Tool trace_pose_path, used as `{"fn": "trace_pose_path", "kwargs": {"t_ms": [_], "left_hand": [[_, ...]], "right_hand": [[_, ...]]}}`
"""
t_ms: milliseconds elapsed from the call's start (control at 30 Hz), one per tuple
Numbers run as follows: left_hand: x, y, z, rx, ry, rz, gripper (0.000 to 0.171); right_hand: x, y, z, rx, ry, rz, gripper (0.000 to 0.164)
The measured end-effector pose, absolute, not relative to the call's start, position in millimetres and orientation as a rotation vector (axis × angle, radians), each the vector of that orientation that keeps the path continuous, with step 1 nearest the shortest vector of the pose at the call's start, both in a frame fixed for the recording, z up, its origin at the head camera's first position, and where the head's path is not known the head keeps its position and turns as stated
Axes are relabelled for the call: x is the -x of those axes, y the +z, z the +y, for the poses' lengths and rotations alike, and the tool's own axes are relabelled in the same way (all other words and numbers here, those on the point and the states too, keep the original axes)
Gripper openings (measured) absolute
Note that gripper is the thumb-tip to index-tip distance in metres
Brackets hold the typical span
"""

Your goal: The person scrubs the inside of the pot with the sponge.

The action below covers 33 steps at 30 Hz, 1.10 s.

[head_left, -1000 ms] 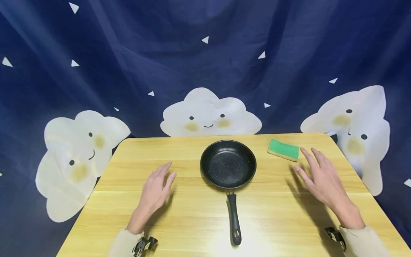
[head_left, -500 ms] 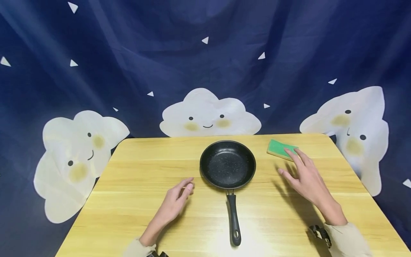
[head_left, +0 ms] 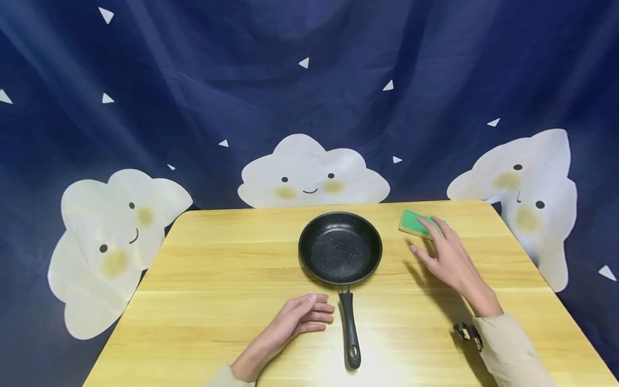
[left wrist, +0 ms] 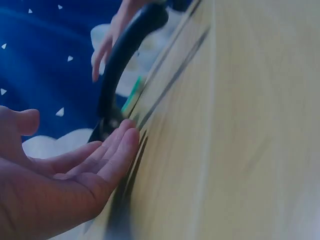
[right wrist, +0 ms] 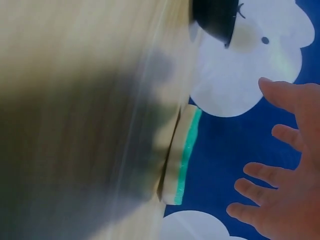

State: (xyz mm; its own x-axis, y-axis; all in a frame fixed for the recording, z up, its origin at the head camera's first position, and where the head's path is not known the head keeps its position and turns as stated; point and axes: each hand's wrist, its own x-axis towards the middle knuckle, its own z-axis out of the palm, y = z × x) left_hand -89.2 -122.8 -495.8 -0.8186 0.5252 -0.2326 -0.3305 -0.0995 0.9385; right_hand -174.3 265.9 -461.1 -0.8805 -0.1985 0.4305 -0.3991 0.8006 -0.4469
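Right of the frying pan (head_left: 340, 248), the spread right grip (head_left: 447, 260) partly hid the scouring sponge (head_left: 412, 223). The left grip (head_left: 296, 320), uncurled, flanked the pan's handle (head_left: 350, 328).

In the head view, the right hand (head_left: 452, 263) hides the right end of the green-topped sponge (head_left: 412, 222), and the bottom edge cuts off the wooden table (head_left: 217, 247) and both beige sleeves (head_left: 510, 349). The right wrist view crops the black frying pan (right wrist: 216, 19) at the top; the left wrist view cuts off the left hand (left wrist: 65, 182) at the left edge.
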Motion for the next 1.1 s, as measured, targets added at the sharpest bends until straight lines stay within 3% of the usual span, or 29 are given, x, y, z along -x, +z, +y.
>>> {"fn": "trace_pose_path", "kwargs": {"t_ms": [400, 1100], "left_hand": [[81, -507, -91, -0.177, 2.029, 1.161, 0.058], [82, -509, -72, -0.063, 2.024, 1.1, 0.044]], "right_hand": [[207, -469, 276, -0.431, 0.756, -2.697, 0.07], [241, -476, 283, -0.385, 0.706, -2.864, 0.066]]}}
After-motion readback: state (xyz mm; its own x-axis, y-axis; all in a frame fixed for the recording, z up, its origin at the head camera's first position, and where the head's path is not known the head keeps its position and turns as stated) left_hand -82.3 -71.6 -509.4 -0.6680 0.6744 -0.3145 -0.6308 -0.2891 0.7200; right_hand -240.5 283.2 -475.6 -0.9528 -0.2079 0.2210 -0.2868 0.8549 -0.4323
